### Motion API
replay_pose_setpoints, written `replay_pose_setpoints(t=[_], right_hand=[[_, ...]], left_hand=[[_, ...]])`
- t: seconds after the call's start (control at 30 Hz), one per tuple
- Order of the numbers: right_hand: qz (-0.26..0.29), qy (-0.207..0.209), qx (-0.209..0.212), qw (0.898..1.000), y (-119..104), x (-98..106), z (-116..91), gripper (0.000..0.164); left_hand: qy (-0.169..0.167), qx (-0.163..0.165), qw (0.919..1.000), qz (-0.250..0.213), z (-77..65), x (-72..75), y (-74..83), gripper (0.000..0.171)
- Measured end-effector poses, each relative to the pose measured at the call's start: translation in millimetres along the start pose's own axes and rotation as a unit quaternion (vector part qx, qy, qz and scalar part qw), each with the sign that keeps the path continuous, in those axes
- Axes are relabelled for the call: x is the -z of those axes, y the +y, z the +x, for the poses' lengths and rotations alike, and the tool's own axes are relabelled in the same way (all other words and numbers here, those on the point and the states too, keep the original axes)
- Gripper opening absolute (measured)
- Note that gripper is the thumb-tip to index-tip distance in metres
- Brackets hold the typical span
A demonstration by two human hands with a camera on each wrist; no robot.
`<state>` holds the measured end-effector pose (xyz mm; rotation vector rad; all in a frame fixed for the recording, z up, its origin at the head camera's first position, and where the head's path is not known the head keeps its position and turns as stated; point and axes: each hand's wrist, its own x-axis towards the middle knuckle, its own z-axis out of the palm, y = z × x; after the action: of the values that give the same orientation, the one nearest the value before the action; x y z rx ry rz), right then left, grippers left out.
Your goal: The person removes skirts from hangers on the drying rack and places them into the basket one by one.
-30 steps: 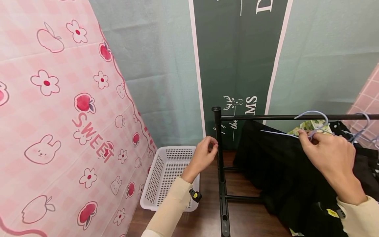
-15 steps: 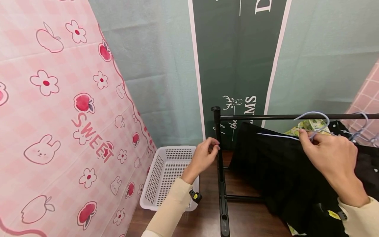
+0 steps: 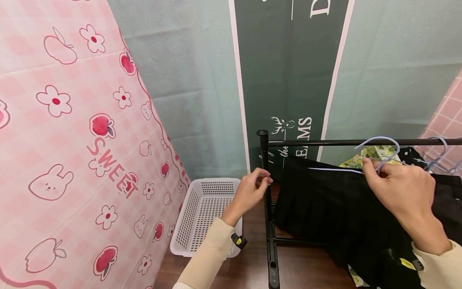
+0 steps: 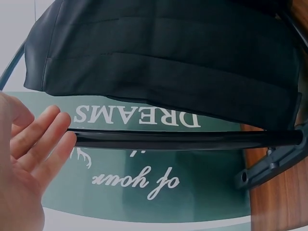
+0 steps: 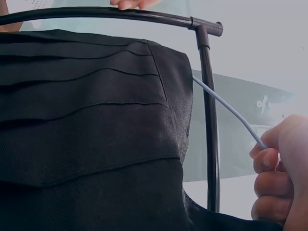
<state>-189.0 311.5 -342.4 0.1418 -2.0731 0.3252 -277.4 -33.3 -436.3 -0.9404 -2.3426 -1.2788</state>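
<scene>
My right hand [image 3: 402,196] grips a pale blue clothes hanger [image 3: 387,138] at the base of its hook, which overlaps the black rail [image 3: 325,143] in the head view. From the hanger hangs a black pleated skirt [image 3: 335,216]; the right wrist view shows a hanger arm [image 5: 226,103] running into the skirt's waistband [image 5: 175,91]. My left hand [image 3: 249,192] is at the rack's black upright post [image 3: 268,200], fingers loosely bent. Its fingertips [image 4: 70,137] lie right at the post in the left wrist view. The hanger's far side is hidden by the skirt.
More garments hang further right on hangers [image 3: 442,148], among them a yellow-green patterned piece [image 3: 368,156]. A white perforated basket [image 3: 179,224] stands on the wooden floor [image 3: 299,265] left of the rack. A pink printed curtain [image 3: 79,168] hangs at the left.
The skirt's left end has swung left toward the post, and the hanger's left arm has tilted slightly lower. The right hand keeps its grip; the left hand has barely shifted.
</scene>
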Motion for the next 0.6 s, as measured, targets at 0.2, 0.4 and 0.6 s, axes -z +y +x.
replay_pose_setpoints(t=[0.2,0.4,0.6], right_hand=[[-0.002,0.001,0.007,1.0,-3.5,2.8,1.0,0.068],[0.002,0.013,0.011,1.0,-7.2,4.0,0.7,0.07],[0.006,0.025,0.025,0.999,-11.5,3.8,0.8,0.07]], left_hand=[[0.0,-0.005,1.0,-0.007,0.2,-0.7,2.2,0.017],[0.002,-0.017,0.9997,-0.014,-0.1,-1.5,2.5,0.02],[-0.002,-0.019,0.9997,-0.016,-0.3,-2.6,3.6,0.021]])
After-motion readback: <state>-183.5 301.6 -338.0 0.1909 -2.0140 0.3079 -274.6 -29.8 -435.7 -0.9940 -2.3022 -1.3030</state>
